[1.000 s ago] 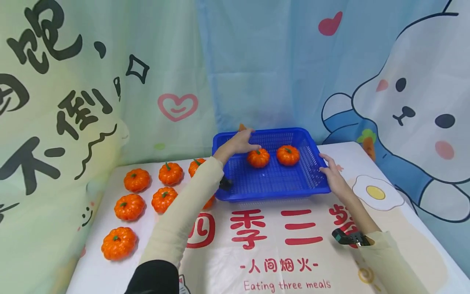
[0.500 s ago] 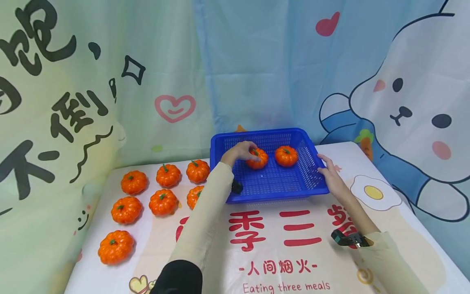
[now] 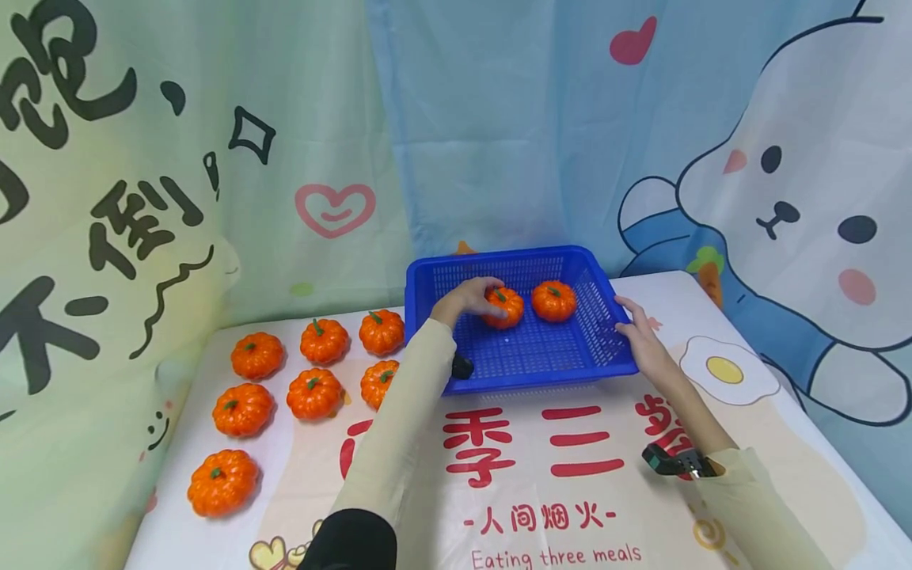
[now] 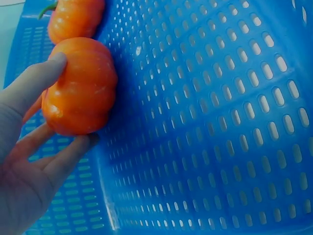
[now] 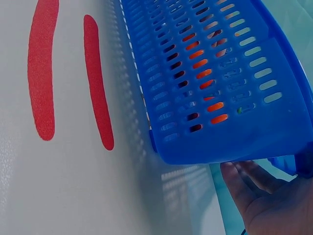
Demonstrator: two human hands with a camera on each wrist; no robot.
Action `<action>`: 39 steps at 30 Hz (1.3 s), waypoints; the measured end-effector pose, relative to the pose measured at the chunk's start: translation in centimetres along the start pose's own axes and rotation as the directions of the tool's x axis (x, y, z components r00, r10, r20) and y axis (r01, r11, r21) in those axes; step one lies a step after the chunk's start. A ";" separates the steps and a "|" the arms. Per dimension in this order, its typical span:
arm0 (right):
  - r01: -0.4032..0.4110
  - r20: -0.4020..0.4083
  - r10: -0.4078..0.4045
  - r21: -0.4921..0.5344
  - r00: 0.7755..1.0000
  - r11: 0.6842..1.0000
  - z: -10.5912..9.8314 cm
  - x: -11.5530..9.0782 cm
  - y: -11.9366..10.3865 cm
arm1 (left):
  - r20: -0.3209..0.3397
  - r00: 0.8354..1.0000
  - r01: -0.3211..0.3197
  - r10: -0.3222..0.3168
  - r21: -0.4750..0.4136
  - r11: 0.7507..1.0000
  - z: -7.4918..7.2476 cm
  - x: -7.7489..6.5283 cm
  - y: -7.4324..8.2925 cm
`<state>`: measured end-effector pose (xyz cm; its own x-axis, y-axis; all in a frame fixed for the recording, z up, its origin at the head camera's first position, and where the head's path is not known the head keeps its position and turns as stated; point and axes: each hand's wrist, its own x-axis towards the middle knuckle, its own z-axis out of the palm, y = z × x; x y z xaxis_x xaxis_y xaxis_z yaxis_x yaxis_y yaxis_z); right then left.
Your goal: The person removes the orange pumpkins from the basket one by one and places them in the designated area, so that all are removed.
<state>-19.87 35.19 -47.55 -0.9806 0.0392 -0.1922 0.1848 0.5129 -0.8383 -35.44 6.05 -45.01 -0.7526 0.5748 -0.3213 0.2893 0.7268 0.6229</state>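
Observation:
A blue plastic basket (image 3: 541, 352) with perforated walls stands at the back of the table with two small orange pumpkins in it. My left hand (image 3: 465, 301) reaches in and holds the left pumpkin (image 3: 507, 309). In the left wrist view, the thumb lies on one side of that ribbed pumpkin (image 4: 80, 93) and the fingertips (image 4: 80, 144) meet its other side. Close to its right sits the second pumpkin (image 3: 554, 301). At the basket's right end, my right hand (image 3: 647, 340) grips the rim; in the right wrist view its fingers (image 5: 239, 188) reach behind the end wall.
Left of the basket, several more pumpkins stand in rough rows on the printed tablecloth, among them a front one (image 3: 224, 483) and a back one (image 3: 381, 332). The left sleeve (image 3: 395, 427) crosses in front of that group. A patterned curtain (image 3: 484, 158) hangs close behind the basket.
My left hand has gone from spread fingers behind the left pumpkin to fingers around it. That pumpkin has shifted slightly right, nearer the other one. The right hand stays on the basket.

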 end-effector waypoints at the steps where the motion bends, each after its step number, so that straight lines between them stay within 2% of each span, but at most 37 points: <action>1: 0.002 -0.001 -0.002 0.003 1.000 1.000 0.0 0.0 0.0 | -0.002 1.000 0.000 0.000 -0.005 1.000 0.0 0.0 0.1; 16: 0.035 -0.011 -0.035 0.015 0.999 0.999 -0.3 0.1 -0.2 | -0.002 1.000 -0.004 0.004 0.033 0.999 0.1 0.1 0.6; 23: 0.008 0.003 -0.008 0.014 1.000 1.000 -0.2 0.1 -0.1 | 0.003 1.000 -0.007 0.007 0.124 0.992 0.3 0.3 0.7; 27: 0.006 0.004 -0.006 0.017 1.000 1.000 0.1 0.1 -0.1 | -0.012 1.000 -0.022 0.024 0.127 0.992 0.1 0.3 0.9; 33: -0.024 0.012 0.023 0.019 1.000 1.000 0.5 0.1 0.0 | 0.000 0.999 -0.049 0.049 0.131 0.990 -0.6 -0.8 1.6; 39: -0.015 -0.006 0.015 0.012 1.000 1.000 0.1 0.1 0.0 | -0.048 0.985 -0.165 0.166 0.020 0.986 -2.6 -3.2 3.4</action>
<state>-19.93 35.11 -47.58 -0.9781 0.0516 -0.2019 0.2001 0.5016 -0.8416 -33.59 5.68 -40.02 -0.7220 0.6684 -0.1788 0.4211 0.6295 0.6530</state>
